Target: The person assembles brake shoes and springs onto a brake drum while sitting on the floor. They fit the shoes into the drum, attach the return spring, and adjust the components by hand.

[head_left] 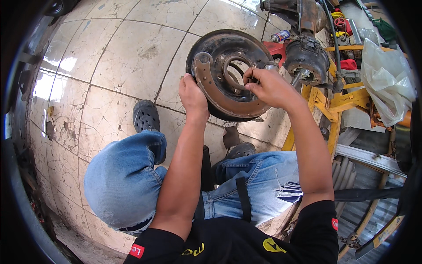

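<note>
A round black brake backing plate (206, 44) is in front of me over the tiles. Along its near left side lies a curved brown brake shoe (210, 90), with small rivet holes in its lining. My left hand (193, 97) is closed round the shoe's outer edge on the left; its fingertips are partly hidden. My right hand (267, 86) is at the right of the plate's centre opening, thumb and forefinger pinched together beside a metal ring (230, 79). What they pinch is too small to make out.
A greasy axle housing (307, 57) stands at the upper right by a yellow metal frame (325, 105). Near it are a spray can (280, 36), a red stand (274, 50) and a clear plastic bag (387, 83). Cracked, shiny tiles (114, 66) cover the left.
</note>
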A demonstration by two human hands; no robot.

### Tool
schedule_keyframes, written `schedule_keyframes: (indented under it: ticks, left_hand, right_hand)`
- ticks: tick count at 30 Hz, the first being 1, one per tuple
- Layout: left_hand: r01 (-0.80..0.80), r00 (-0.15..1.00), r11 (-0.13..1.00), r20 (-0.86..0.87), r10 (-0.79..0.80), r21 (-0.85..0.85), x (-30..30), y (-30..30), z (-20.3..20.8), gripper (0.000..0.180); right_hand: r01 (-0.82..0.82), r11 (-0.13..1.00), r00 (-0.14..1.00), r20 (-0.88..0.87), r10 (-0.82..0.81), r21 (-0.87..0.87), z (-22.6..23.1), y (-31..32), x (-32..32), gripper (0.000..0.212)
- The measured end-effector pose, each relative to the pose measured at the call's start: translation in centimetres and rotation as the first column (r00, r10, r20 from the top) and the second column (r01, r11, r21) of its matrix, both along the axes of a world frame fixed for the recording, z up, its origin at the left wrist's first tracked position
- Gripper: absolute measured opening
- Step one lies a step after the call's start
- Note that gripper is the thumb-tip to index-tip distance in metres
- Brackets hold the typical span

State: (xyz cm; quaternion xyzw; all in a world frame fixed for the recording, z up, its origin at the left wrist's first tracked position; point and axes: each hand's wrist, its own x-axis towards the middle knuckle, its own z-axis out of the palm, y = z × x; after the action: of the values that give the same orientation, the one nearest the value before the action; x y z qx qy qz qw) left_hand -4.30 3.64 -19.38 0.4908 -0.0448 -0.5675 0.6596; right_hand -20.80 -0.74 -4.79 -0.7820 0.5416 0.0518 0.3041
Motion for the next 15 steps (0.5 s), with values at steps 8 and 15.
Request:
schedule_keyframes:
  ticks: [8, 15]
  left_hand:
    - [-0.006, 1.000, 1.000, -0.025, 0.006, 0.005, -0.2, 0.1, 0.9, 0.034]
    - [0.006, 1.000, 1.000, -0.019, -0.006, -0.020, -0.1, -0.1, -0.1, 0.035]
  right_hand:
    - [-0.039, 0.995, 0.992, 0.119, 0.050, -0.090, -1.1, 0.2, -1.3, 0.017]
    - [0.040, 0.998, 0.965, 0.260, -0.028, -0.041, -1.7, 0.6, -0.6, 0.022]
